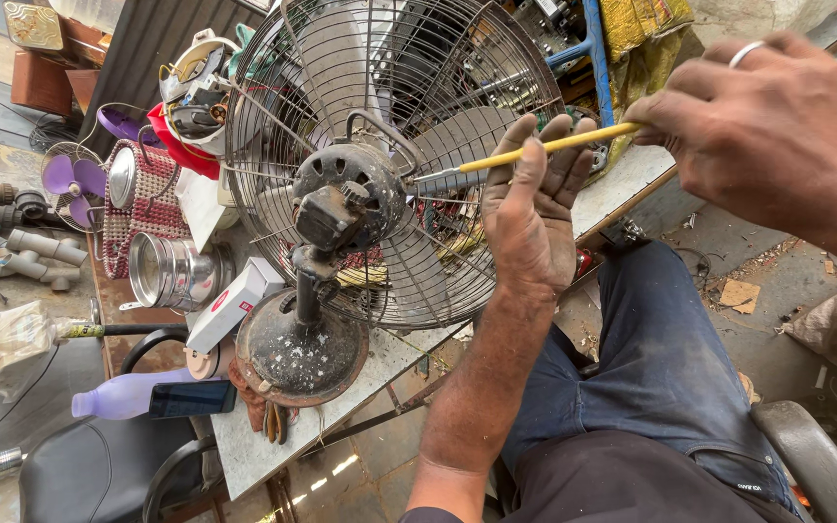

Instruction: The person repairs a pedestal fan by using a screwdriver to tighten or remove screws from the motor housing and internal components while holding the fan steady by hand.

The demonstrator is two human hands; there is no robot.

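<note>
Old table fan (360,194) lay tilted on the table (254,446) at frame center, round base (300,349) toward lower left; left hand (532,218) was spread flat w/ fingers apart against the wire guard (438,281), right hand (777,136) at upper right was closed around a yellow-shaft screwdriver (544,147), tip poked thru the guard toward the motor housing (349,194). Risk, as I judged it: the tip could slip off the screw & jab the left fingers right beside the shaft, or the fan could rock on its base since only one palm steadied it. Clutter nearby, e.g. steel tin (171,273) & purple bottle (123,395), could get knocked.
</note>
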